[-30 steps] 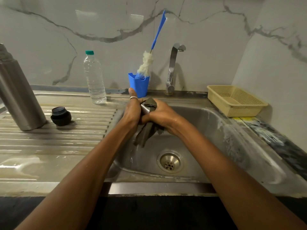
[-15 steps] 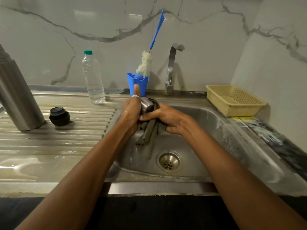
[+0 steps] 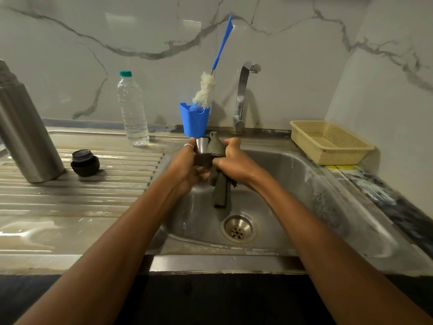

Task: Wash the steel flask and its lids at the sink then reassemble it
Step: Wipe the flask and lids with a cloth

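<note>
Right now both bare forearms reach forward from the near edge of the counter and meet over the back left part of the stainless-steel sink basin. The left hand holds a small tapered steel cup lid from its left side. Its fingers curl round the lid's lower part, and one finger wearing a ring lies straight up along the lid's wall. The right hand comes in from the right with knuckles up. Its fingers curl over the top and its thumb presses in from the side, pinching a dark grey-green cloth against the steel cup lid. The cloth's loose end hangs below both hands, above the round drain. A tall cylindrical steel flask stands upright at the far left edge of the ridged steel drainboard, partly cut off by the frame. A round black inner lid rests on the drainboard just to the flask's right, not touching it. A clear plastic water bottle with a green cap stands at the drainboard's back edge. On the sink's back rim, just behind the hands, sits a blue plastic cup. It holds a blue-handled bottle brush with a white fluffy head, tilted to the right. A chrome tap rises from the back rim, and a beige plastic basket occupies the counter's back right corner.
</note>
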`<move>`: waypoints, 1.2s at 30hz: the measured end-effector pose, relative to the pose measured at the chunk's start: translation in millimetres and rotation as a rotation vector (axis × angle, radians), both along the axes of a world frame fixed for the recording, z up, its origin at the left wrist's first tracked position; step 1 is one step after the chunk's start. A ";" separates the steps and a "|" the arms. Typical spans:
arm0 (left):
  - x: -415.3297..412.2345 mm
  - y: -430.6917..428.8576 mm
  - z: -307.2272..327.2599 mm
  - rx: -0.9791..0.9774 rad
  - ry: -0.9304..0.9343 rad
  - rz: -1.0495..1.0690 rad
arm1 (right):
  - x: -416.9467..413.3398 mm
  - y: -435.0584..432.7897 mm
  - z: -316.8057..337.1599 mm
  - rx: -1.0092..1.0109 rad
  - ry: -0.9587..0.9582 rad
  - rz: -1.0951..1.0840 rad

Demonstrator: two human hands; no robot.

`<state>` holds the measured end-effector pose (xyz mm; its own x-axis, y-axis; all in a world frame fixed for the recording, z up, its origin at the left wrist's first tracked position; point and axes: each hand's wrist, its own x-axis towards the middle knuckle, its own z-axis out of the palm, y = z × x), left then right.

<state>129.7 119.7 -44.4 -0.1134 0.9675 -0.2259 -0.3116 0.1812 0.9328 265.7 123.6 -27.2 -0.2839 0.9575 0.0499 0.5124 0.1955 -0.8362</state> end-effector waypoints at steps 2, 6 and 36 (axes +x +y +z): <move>-3.0 -0.2 2.4 0.025 -0.109 0.016 | 2.3 2.3 5.3 -0.024 0.062 -0.033; -3.8 0.5 5.2 0.050 -0.216 0.034 | 9.3 11.9 7.7 0.223 0.079 -0.261; -24.5 26.3 -1.1 0.148 0.320 -0.143 | -4.2 -4.5 -15.0 0.721 -0.394 0.121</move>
